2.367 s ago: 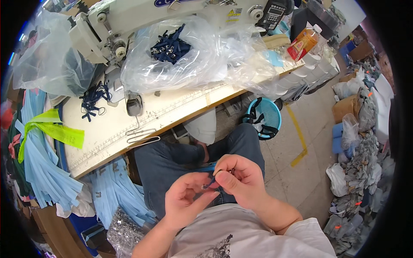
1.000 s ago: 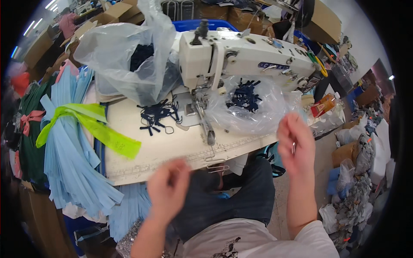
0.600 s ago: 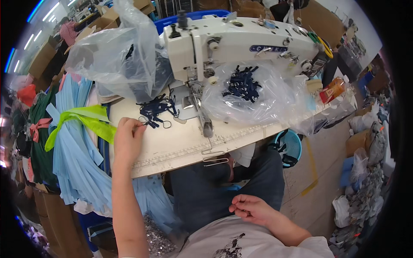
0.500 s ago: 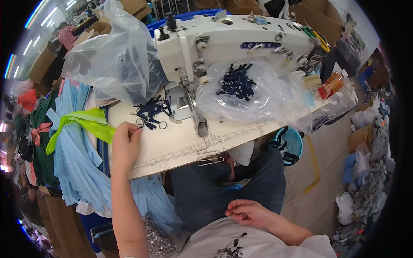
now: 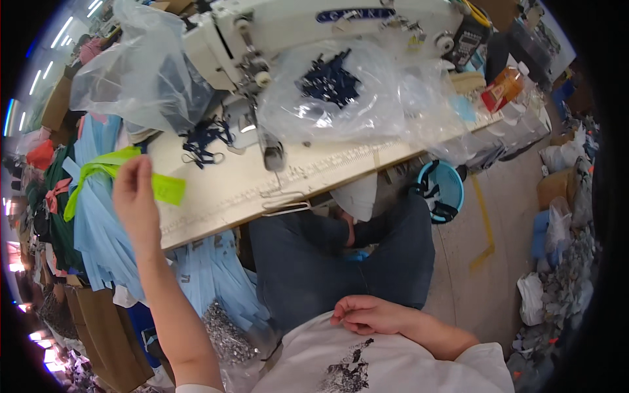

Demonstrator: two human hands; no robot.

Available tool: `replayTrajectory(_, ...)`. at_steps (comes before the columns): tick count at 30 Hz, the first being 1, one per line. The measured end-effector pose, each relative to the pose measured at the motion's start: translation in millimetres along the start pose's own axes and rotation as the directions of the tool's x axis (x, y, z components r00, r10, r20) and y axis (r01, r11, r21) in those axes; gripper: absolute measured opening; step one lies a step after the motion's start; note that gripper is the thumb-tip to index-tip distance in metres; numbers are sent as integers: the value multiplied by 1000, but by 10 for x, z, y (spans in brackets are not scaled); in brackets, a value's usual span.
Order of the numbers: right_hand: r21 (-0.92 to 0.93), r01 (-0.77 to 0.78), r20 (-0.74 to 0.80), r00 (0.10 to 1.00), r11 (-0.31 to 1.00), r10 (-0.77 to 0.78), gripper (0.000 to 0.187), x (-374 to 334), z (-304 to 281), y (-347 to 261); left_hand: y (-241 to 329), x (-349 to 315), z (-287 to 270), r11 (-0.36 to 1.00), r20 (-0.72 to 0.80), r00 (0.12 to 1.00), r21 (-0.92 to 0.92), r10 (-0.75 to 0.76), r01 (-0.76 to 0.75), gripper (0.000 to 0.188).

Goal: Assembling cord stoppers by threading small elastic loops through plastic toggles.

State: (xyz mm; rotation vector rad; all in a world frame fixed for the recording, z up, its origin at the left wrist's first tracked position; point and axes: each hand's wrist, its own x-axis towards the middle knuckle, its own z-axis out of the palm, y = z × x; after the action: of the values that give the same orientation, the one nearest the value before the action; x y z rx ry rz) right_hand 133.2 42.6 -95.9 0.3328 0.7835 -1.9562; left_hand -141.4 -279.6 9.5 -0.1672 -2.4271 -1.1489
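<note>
My left hand (image 5: 139,209) hangs at the left end of the worktable (image 5: 216,206), fingertips drawn near one another; I can't tell whether they pinch anything. It covers part of the yellow-green strip (image 5: 169,189) tied around a bundle of light blue strips (image 5: 105,229). My right hand (image 5: 373,316) lies against my shirt (image 5: 400,357), fingers loosely curled inward, and I can't see whether something is tucked inside. The small pile of navy straps (image 5: 208,141) sits on the tabletop, up and to the right of my left hand and apart from it. Close behind the pile bulges a cloudy plastic bag (image 5: 137,72), and to its right stands the sewing machine (image 5: 288,29). In front of the machine's arm, a clear plastic bag (image 5: 377,98) spreads wide with more navy pieces (image 5: 329,80) heaped in it. A bent wire (image 5: 286,204) juts over the table's front edge. An orange bottle (image 5: 503,90) leans farther right; on the floor below stands a blue basket (image 5: 460,187). Beneath the table's left end hang more blue strips (image 5: 213,275), beside a bag of silvery bits (image 5: 229,334).
</note>
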Motion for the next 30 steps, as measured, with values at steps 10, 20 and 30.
replayTrajectory(10, -170, 20, 25, 1000, 985, -16, 31, 34, -14, -21, 974, -1394, 189, 325, 483, 821, -757, -305, 566, 28)
replayTrajectory(20, 118, 251, -57, 968, 961, -246, 32, -251, -62, -149, 1068, -2455, 630, 236, 782, 551, -499, -293, 834, 16)
replayTrajectory(30, 62, 580, -143, 811, 813, -567, 21, -304, -142, -66, 1287, -2497, 711, 523, 771, 619, -470, -148, 711, 24)
